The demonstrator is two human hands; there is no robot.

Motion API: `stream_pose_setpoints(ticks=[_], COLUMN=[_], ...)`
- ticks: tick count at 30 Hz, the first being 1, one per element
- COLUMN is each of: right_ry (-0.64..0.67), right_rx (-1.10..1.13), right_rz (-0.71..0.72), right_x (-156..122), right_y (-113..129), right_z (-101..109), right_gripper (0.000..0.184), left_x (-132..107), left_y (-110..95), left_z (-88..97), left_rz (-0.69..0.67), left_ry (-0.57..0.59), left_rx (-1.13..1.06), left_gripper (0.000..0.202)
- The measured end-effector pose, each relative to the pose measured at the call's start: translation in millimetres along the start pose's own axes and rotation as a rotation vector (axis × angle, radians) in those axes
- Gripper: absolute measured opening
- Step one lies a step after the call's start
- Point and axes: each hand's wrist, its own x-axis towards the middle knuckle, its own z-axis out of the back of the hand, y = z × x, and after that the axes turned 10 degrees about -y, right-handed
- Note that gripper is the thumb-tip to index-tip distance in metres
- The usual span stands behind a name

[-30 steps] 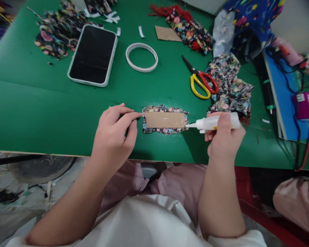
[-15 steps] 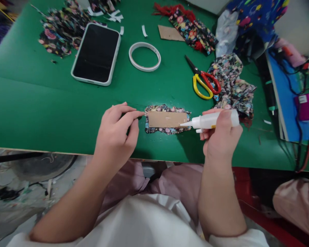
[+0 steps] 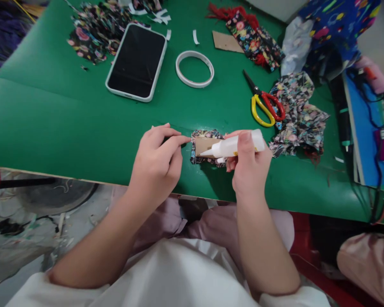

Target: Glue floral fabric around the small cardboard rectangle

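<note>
In my right hand (image 3: 251,164) is a white glue bottle (image 3: 227,147), tipped on its side with its nozzle pointing left. The nozzle tip is at the lower left of a brown cardboard strip (image 3: 206,144). That strip lies on a piece of dark floral fabric (image 3: 193,158), whose ragged border shows around it. My right hand and the bottle cover the strip's right part. My left hand (image 3: 158,155) rests palm down with bent, loosely spread fingers, its index fingertip at the fabric's left edge. It holds nothing.
Beyond my hands lie a phone (image 3: 137,62), a roll of white tape (image 3: 195,81) and scissors (image 3: 265,104) with red and yellow handles. Crumpled floral fabric (image 3: 299,117) sits at the right, scraps (image 3: 92,36) at the far left. Blue folders (image 3: 363,140) stand at the right edge.
The glue bottle in my right hand has moved left along the cardboard, from its right end to its left part. My left hand stays at the fabric's left edge. The whole view has shifted slightly.
</note>
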Motion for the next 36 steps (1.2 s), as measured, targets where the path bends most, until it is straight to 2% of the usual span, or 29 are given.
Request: stream_pose_setpoints(ticks=[9, 17, 28, 36], right_ry=[0.022, -0.001, -0.023, -0.01], right_rx=[-0.001, -0.044, -0.02, -0.017], right_rz=[-0.022, 0.013, -0.045, -0.034], right_x=[-0.6, -0.7, -1.3, -0.7], right_y=[-3.0, -2.7, -1.0, -0.7], right_z=[-6.3, -4.4, -0.7, -1.1], right_gripper=[0.034, 0.035, 0.04, 0.04], left_x=[-0.6, -0.9, 0.5, 0.1], left_y=[1.4, 0.8, -0.2, -0.1], left_z=[0.4, 0.8, 1.5, 0.8], left_rz=[-0.013, 0.002, 0.011, 0.003], left_ry=[0.007, 0.018, 0.043, 0.039], left_rx=[-0.013, -0.015, -0.011, -0.004], left_gripper=[0.024, 0.024, 0.025, 0.025])
